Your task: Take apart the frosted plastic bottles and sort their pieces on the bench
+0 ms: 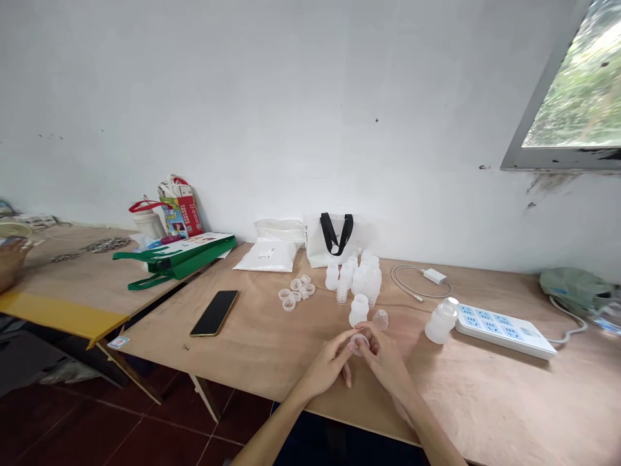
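Head view: left hand [328,364] and right hand [385,361] are half closed, both pinching a small clear plastic piece [359,344] between them. A frosted plastic bottle [359,310] is standing just beyond it; a clear cap [381,319] is sitting nearer the right hand, on the plywood table [485,401].

A small translucent plastic collar [359,344] was held up between the left hand [327,366] and the right hand [385,359], gripped by both at its rim (too clear to make out any thread), its round opening showing.
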`<state>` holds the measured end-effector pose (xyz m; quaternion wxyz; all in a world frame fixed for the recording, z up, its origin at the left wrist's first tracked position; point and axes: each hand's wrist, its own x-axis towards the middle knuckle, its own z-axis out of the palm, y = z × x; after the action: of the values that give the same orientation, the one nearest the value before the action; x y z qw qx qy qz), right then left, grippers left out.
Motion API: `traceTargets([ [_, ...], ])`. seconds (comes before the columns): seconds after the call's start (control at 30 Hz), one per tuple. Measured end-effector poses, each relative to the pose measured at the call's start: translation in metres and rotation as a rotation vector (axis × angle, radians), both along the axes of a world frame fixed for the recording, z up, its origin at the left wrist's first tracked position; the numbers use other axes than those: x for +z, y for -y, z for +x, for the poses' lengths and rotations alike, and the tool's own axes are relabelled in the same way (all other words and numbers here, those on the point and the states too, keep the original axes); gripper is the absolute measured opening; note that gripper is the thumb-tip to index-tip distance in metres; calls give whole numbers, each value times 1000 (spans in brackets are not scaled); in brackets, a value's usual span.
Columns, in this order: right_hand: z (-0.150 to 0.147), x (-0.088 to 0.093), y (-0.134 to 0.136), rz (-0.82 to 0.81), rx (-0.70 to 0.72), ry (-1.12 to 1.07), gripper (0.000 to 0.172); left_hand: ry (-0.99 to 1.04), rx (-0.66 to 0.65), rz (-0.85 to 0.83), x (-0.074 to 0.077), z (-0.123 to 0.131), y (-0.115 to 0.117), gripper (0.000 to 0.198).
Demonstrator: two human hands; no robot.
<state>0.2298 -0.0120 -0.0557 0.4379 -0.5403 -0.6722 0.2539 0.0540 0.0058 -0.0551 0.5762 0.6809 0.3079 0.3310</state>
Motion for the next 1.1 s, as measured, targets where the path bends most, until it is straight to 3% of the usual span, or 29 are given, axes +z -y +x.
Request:
traceTargets([
  [0.2,-4,2,1,-15,12,-17,32,32,95,2,-7,1,-5,53],
  [0.5,-3,-5,0,-35,45,118,22,-98,238,133,0,5,4,20],
  [1.1,-7,-2,3,2,13,206,24,-160,259,189,0,5,6,32],
])
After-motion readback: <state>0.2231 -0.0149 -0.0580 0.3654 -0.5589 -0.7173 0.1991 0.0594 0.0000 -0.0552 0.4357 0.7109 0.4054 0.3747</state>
